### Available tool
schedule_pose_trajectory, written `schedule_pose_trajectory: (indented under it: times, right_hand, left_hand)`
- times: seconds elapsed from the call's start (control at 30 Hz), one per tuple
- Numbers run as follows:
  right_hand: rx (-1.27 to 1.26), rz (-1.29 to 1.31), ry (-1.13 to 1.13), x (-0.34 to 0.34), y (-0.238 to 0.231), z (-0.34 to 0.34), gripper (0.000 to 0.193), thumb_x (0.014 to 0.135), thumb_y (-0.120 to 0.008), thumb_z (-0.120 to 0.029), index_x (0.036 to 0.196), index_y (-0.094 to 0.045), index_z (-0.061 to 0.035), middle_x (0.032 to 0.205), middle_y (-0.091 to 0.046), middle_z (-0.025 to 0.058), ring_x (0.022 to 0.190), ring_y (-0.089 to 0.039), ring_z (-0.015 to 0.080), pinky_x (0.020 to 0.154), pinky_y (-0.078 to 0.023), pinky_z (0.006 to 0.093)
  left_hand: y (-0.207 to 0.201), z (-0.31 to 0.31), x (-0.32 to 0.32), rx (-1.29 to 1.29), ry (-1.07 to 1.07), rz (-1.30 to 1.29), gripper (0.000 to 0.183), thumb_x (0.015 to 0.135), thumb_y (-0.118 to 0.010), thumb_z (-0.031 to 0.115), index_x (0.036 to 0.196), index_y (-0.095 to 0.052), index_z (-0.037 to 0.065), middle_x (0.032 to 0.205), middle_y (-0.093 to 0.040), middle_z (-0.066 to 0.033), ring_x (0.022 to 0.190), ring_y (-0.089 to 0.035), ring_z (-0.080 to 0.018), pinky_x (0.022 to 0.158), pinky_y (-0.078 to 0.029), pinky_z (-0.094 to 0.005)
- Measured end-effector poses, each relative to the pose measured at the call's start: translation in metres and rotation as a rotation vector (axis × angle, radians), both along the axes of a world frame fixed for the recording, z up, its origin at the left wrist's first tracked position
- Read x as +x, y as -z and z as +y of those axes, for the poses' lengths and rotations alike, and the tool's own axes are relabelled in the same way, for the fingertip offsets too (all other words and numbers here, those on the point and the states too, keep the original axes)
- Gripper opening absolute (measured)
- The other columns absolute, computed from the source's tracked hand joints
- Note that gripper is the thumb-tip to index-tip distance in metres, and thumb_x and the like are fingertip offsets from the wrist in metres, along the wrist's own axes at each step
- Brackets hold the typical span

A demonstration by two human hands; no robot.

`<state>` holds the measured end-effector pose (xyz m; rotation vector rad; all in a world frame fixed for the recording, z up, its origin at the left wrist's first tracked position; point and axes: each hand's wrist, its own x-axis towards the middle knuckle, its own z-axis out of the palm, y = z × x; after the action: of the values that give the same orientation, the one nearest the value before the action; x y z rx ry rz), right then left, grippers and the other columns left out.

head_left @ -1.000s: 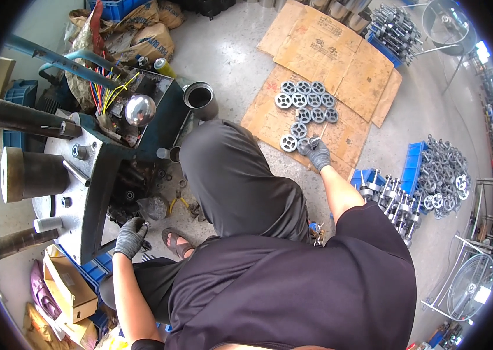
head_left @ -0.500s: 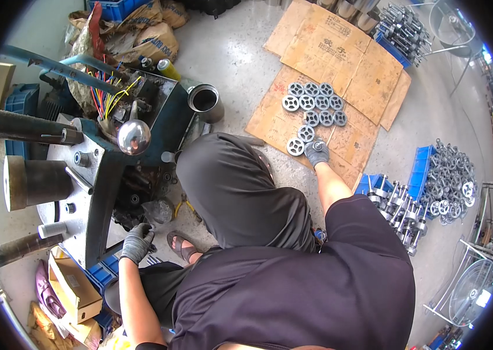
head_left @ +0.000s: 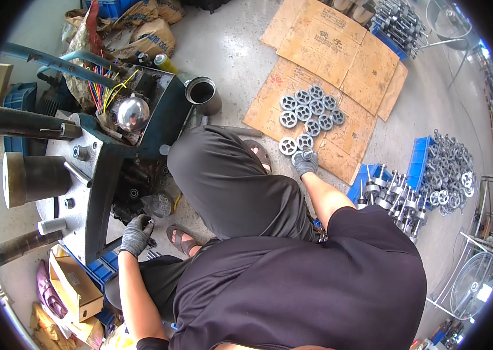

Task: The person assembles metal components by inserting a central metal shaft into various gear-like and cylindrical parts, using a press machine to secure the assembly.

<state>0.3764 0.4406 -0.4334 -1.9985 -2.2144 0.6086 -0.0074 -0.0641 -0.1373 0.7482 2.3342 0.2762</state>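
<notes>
Metal wheels (head_left: 303, 112) lie grouped on cardboard (head_left: 267, 105) spread over a grey floor (head_left: 229, 64), where blue bins (head_left: 419, 157) stand.

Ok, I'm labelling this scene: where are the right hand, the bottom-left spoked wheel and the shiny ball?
Right hand (head_left: 305, 165): head view, back of the glove.
Bottom-left spoked wheel (head_left: 288, 146): head view, central hub.
Shiny ball (head_left: 133, 114): head view, middle of its surface.

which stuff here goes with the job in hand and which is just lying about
Probably part of the job:
- grey round spoked metal wheels, by the grey-gloved right hand
- flat brown cardboard sheets under them

Apparently just lying about:
- yellow cylindrical can
- crumpled brown sacks
- open brown cardboard box
</notes>
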Motion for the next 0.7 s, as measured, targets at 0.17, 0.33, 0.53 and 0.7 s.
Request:
schedule_pose_trajectory:
  times: [0.17, 0.33, 0.53, 0.7]
  right_hand:
    - [-0.124, -0.013, 0.087, -0.019, -0.022, -0.026, 0.037, 0.088, -0.060, -0.037, 0.110, -0.076, -0.0115, 0.114, -0.075, 0.0218, 0.109, -0.070, 0.0403, 0.093, -0.055, 0.0479]
    - [-0.431, -0.226, 0.056, -0.035, 0.042, 0.030, 0.061, 0.089, -0.064, -0.044, 0.140, -0.066, -0.0095, 0.139, -0.069, 0.0178, 0.126, -0.067, 0.0374, 0.104, -0.055, 0.0490]
    - [-0.261, 0.031, 0.374, -0.077, -0.004, -0.030, 0.067, 0.093, -0.057, -0.049, 0.148, -0.057, -0.0098, 0.146, -0.058, 0.0320, 0.131, -0.061, 0.0479, 0.110, -0.049, 0.0525]
    - [-0.303, 0.025, 0.275, -0.078, 0.013, -0.026, 0.069, 0.092, -0.055, -0.046, 0.146, -0.053, -0.0036, 0.143, -0.058, 0.0350, 0.127, -0.062, 0.0505, 0.106, -0.051, 0.0545]
  left_hand:
    - [-0.005, -0.008, 0.004, -0.020, -0.004, 0.014, 0.030, 0.097, -0.071, 0.024, 0.118, -0.072, 0.001, 0.110, -0.074, -0.0238, 0.101, -0.073, -0.0396, 0.089, -0.057, -0.0463]
    - [0.008, 0.014, -0.004, -0.005, 0.043, -0.023, 0.030, 0.097, -0.071, 0.023, 0.118, -0.071, 0.001, 0.110, -0.074, -0.0238, 0.101, -0.073, -0.0402, 0.089, -0.057, -0.0466]
    - [0.003, -0.006, 0.000, -0.033, 0.035, 0.032, 0.030, 0.097, -0.071, 0.024, 0.118, -0.071, 0.001, 0.112, -0.073, -0.0239, 0.103, -0.072, -0.0411, 0.089, -0.057, -0.0470]
    - [0.002, -0.010, 0.003, -0.059, -0.015, -0.008, 0.032, 0.097, -0.072, 0.023, 0.120, -0.071, 0.001, 0.113, -0.074, -0.0239, 0.102, -0.073, -0.0404, 0.089, -0.058, -0.0463]
